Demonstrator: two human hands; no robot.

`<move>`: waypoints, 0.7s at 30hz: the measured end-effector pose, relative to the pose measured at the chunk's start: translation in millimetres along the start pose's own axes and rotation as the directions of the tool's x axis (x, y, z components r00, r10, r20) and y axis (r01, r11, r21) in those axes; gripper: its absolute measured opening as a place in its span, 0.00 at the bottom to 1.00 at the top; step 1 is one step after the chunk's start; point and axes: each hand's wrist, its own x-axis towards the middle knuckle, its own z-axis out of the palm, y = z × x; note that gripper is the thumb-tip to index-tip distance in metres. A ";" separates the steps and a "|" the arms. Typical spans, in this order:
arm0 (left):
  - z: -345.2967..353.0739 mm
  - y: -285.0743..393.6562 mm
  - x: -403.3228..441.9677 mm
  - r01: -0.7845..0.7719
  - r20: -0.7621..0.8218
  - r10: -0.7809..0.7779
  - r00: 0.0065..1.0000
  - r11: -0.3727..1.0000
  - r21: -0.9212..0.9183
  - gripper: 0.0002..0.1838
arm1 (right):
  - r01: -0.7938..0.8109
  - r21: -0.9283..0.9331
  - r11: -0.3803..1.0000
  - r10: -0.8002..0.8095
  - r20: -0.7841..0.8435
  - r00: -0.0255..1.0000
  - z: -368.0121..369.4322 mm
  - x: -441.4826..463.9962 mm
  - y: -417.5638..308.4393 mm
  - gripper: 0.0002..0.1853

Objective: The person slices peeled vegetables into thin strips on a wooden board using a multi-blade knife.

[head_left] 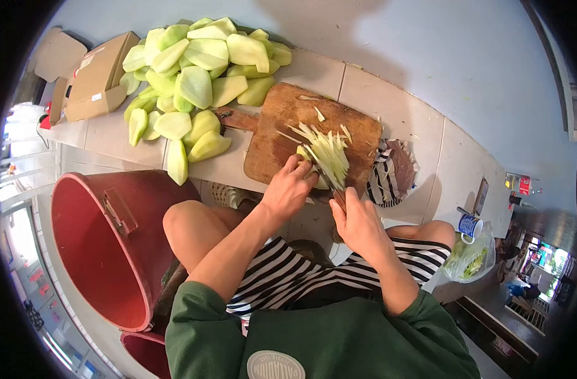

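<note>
My right hand (361, 224) is closed round the handle of a knife (327, 180), whose blade lies along a heap of thin fruit strips (329, 151). To its left, my left hand (291, 189) has its fingers bent and pressed onto a pale green fruit piece (303, 152) at the near edge of the cutting board (276, 148). The fingers hide most of that piece. The board is wooden, with its handle pointing left. Beyond it on the left rises a big pile of peeled pale green fruit slabs (197, 85), which look like green mango.
A cardboard box (99, 79) stands at the far left. Large red bins (99, 252) are beside my left leg. A striped cloth (383, 177) lies right of the board. Farther right are a blue and white mug (469, 227), a phone (481, 196) and a plastic bag of greens (470, 259).
</note>
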 end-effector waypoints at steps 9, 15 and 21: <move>2.6 -3.2 1.8 -0.026 -0.026 0.026 0.999 1.000 -0.008 0.17 | 0.050 -0.015 0.999 -0.051 -0.071 0.996 21.5 18.1 13.8 0.16; 0.8 -3.3 -0.1 -0.024 -0.039 0.023 0.999 0.999 -0.033 0.17 | 0.040 -0.045 0.998 -0.042 -0.038 0.998 12.4 4.2 5.7 0.16; 3.9 -2.6 -3.9 -0.037 -0.038 0.036 0.999 0.999 -0.024 0.16 | -0.038 -0.017 0.999 0.037 -0.047 0.998 26.5 18.4 10.7 0.14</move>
